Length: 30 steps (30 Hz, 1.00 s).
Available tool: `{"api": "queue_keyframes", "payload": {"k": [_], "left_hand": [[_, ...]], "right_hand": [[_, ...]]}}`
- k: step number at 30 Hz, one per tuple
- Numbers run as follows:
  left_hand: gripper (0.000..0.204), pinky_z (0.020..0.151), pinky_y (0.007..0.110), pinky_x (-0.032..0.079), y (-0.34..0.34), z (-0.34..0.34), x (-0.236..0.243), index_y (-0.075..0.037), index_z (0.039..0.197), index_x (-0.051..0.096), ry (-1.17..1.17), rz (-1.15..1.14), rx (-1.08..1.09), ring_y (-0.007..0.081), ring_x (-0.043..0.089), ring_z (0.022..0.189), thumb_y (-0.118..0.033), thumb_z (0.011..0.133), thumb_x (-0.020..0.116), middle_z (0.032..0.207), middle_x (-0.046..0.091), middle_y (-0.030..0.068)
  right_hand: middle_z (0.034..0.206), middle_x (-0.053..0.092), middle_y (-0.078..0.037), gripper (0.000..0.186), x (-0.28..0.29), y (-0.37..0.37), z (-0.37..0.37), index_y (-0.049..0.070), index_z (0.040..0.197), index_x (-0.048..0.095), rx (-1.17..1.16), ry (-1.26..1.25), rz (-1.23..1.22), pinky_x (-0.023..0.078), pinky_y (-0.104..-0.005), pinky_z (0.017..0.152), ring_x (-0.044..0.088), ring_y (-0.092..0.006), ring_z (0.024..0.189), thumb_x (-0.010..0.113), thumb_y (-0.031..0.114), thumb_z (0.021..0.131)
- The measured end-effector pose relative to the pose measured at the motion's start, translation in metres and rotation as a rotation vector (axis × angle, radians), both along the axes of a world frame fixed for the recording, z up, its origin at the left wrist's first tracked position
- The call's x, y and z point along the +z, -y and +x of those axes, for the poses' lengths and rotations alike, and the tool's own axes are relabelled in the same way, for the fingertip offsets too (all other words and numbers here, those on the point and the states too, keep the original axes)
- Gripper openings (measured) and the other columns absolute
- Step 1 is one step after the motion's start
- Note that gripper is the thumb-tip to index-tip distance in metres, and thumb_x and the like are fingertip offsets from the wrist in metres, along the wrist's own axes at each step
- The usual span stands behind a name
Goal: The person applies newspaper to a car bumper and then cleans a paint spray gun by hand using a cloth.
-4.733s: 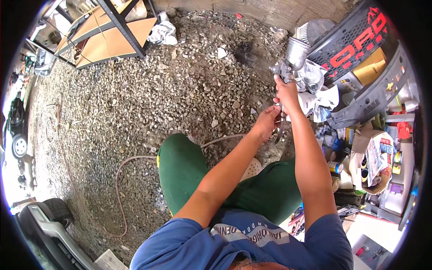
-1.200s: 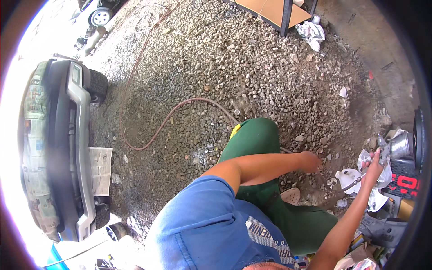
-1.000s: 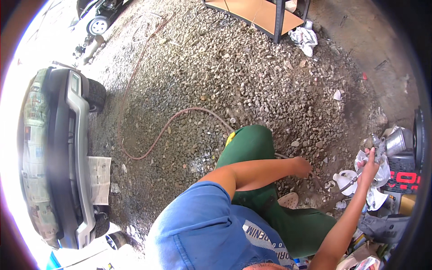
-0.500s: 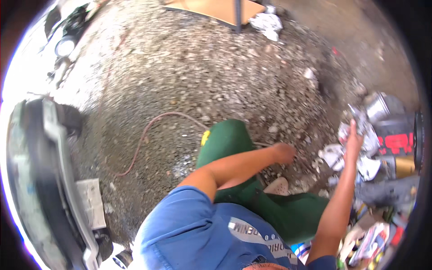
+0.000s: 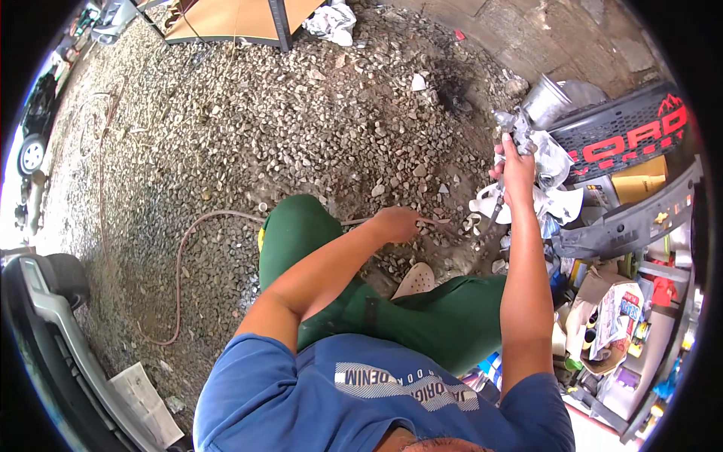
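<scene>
My right hand is closed round a silver spray gun, its metal head showing above my fingers. A dark hose end hangs below that hand. My left hand is closed on a pale pinkish hose, which emerges on both sides of it. From there the hose passes behind my raised green-trousered knee and curves over the gravel at left. Crumpled white paper lies just beside and beyond my right hand.
A metal can lies tilted near a black grille with red lettering. At right are a grey plastic car part and a cluttered box of supplies. A car bumper stands left. A tan-topped table is ahead.
The view has swung to the right and sharpened, so everything sits further left in it. My right hand stays by the white paper with the spray gun; my left hand stays at the hose.
</scene>
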<state>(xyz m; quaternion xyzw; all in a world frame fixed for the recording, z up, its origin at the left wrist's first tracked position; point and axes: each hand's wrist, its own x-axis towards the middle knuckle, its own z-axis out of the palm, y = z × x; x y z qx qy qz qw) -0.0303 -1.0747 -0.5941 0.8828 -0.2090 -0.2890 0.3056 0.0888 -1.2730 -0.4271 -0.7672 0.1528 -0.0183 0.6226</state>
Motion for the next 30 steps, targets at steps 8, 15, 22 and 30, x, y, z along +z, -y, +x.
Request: {"api": "queue_keyframes", "payload": {"k": [8,15,22,30], "left_hand": [[0.044,0.084,0.046,0.051,0.013,0.018,0.036,-0.005,0.130,0.052,0.098,-0.362,0.265,0.0372,0.065,0.097,-0.032,0.095,0.056,0.103,0.066,0.0193],[0.059,0.087,0.035,0.048,0.022,0.037,0.067,-0.001,0.145,0.036,-0.149,-0.955,0.531,0.0179,0.055,0.101,-0.032,0.099,0.055,0.108,0.057,0.0103],[0.096,0.105,0.038,0.038,0.047,0.026,0.091,0.004,0.152,0.012,-0.581,-1.140,0.516,0.0283,0.044,0.129,-0.049,0.090,0.064,0.139,0.046,0.0188],[0.061,0.095,0.039,0.040,0.057,0.013,0.081,-0.001,0.134,0.037,-0.867,-1.212,0.657,0.0229,0.051,0.112,-0.021,0.083,0.064,0.118,0.054,0.0120]], "right_hand": [[0.070,0.050,0.002,0.021,-0.018,-0.002,-0.007,0.007,0.093,0.059,0.023,-0.002,-0.020,0.045,-0.0246,0.038,0.043,-0.0053,0.044,0.063,0.028,0.096],[0.114,0.061,-0.013,0.056,-0.046,-0.012,-0.061,0.001,0.143,0.036,0.143,-0.063,-0.005,0.054,-0.0261,0.065,0.067,-0.0173,0.086,0.061,0.018,0.096],[0.146,0.037,-0.024,0.068,-0.065,-0.017,-0.124,0.011,0.152,0.029,0.335,0.043,-0.424,0.038,-0.0416,0.107,0.040,-0.0392,0.134,0.056,0.002,0.090],[0.148,0.032,-0.028,0.074,-0.068,-0.018,-0.146,0.004,0.151,0.027,0.428,0.056,-0.607,0.040,-0.0428,0.106,0.038,-0.0413,0.136,0.059,-0.001,0.084]]}}
